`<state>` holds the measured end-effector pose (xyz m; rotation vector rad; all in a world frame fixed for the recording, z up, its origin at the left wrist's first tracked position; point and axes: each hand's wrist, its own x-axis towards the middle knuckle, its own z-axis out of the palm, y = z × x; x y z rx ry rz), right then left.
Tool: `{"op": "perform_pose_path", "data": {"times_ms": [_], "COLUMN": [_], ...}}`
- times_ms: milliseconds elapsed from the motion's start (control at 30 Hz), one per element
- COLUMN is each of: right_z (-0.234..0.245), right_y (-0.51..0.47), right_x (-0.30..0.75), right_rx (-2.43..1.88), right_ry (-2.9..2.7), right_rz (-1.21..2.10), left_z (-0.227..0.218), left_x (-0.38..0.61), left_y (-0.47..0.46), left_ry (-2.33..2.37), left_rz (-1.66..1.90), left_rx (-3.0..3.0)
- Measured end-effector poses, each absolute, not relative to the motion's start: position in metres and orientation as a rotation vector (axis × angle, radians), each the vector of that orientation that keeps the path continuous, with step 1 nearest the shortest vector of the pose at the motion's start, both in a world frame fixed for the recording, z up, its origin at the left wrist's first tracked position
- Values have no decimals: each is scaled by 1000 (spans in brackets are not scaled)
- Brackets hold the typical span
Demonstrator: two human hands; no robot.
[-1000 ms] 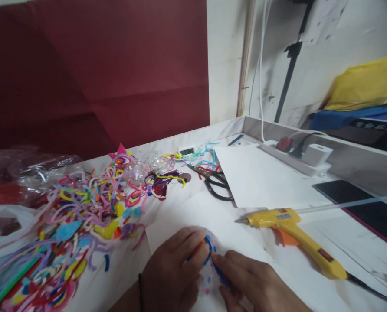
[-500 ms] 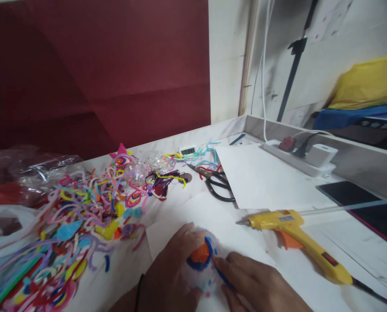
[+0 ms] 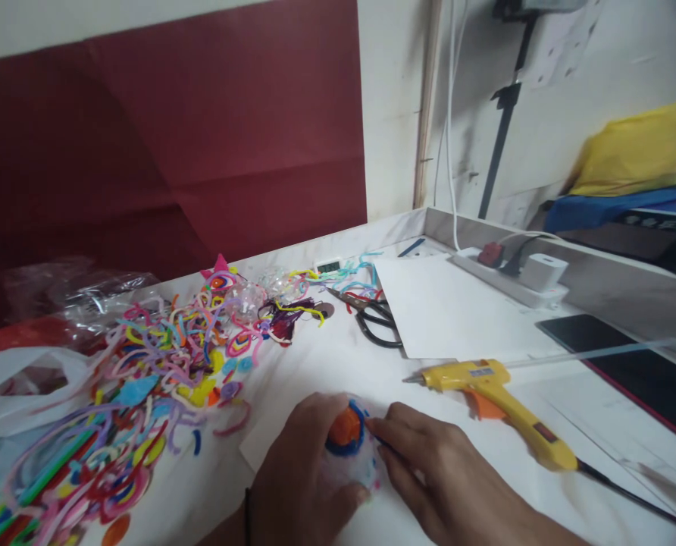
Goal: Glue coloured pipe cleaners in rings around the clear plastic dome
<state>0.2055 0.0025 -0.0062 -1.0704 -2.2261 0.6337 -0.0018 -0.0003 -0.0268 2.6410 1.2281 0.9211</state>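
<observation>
Ball (image 3: 346,472), cloudy and see-through, sits low in the middle over white paper, clasped by the left hand (image 3: 298,470) around its left side. The right hand (image 3: 429,455) pinches a blue strip (image 3: 345,451) where it curves round an orange piece (image 3: 343,427) on the ball; whether the ball touches the paper is hidden. A loosened left grip could let that round body roll, dragging the strip out of line. Pressing too hard might shift the orange piece. The glue gun (image 3: 502,402) lies just beyond the right hand, nozzle pointing left; if hot, it could burn knuckles lifted forward, and a snagged cord (image 3: 627,493) could swing it. Bare paper ahead gives open room as far as the scissors (image 3: 380,322). Leftward, a heap of coloured strips (image 3: 173,364) crowds the desk (image 3: 201,497); a raised border (image 3: 616,280) closes the right side, while the near edge is out of view.
</observation>
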Motion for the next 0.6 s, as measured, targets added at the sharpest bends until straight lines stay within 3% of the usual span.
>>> {"op": "perform_pose_path", "data": {"times_ms": [300, 600], "right_z": [2, -9], "right_y": [3, 2], "right_x": [210, 213], "right_rx": [-1142, -1035], "right_ry": [-2205, -2216], "right_rz": [813, 715], "left_z": [-3, -14], "left_x": [-8, -13], "left_y": [16, 20], "left_ry": [1047, 920], "left_rz": [834, 835], "left_rx": [2839, 2951]}}
